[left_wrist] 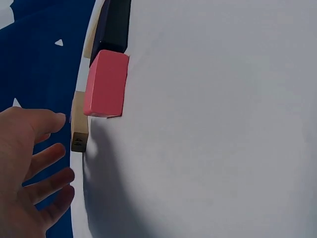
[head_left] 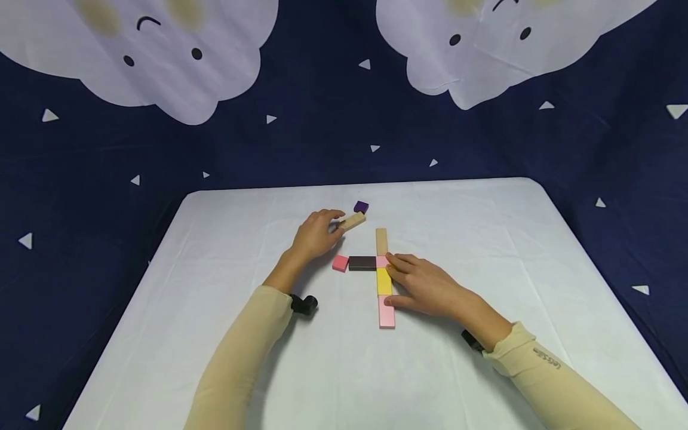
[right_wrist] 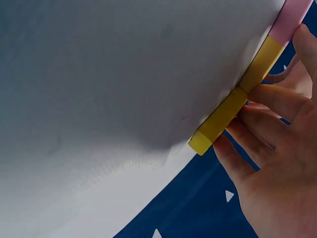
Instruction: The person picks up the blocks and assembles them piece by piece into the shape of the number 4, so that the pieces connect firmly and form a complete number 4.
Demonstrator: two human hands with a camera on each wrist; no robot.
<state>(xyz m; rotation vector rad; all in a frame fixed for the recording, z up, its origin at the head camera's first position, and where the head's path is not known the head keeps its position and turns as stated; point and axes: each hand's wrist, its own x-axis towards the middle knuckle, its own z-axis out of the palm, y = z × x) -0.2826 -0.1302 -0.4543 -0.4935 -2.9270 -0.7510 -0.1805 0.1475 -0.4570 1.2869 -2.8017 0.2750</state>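
- Your left hand [head_left: 317, 234] grips the near end of a natural wood block [head_left: 353, 221], fingers curled around it. The block lies tilted on the tabletop [head_left: 226, 334], just in front of a small purple block [head_left: 361, 206].
- Your right hand [head_left: 424, 283] lies with straight fingers against the right side of a vertical row of blocks: a second wood block [head_left: 381, 241] at the far end, then a small pink piece [head_left: 381, 261], a yellow block [head_left: 384, 281] and a long pink block [head_left: 386, 312] at the near end. It presses; it does not grasp.
- In the right wrist view, your fingertips [right_wrist: 270, 96] bear directly on the edge of the yellow block [right_wrist: 233, 106]. Keep that pressure even along the row, so that no joint opens.
- A dark brown block [head_left: 362, 263] branches left from the row, and a pink square block [head_left: 340, 263] sits at its left end, slightly rotated. The left wrist view shows this pink block [left_wrist: 105, 83] close against the dark one [left_wrist: 113, 27].
- Judgement: the held block is the 1 piece in hand. Lift it clear before you turn it, then lower it flat and slide it to contact.
- Hold the row braced with the right hand while the left works, since a nudge would likely shift the loose pieces.
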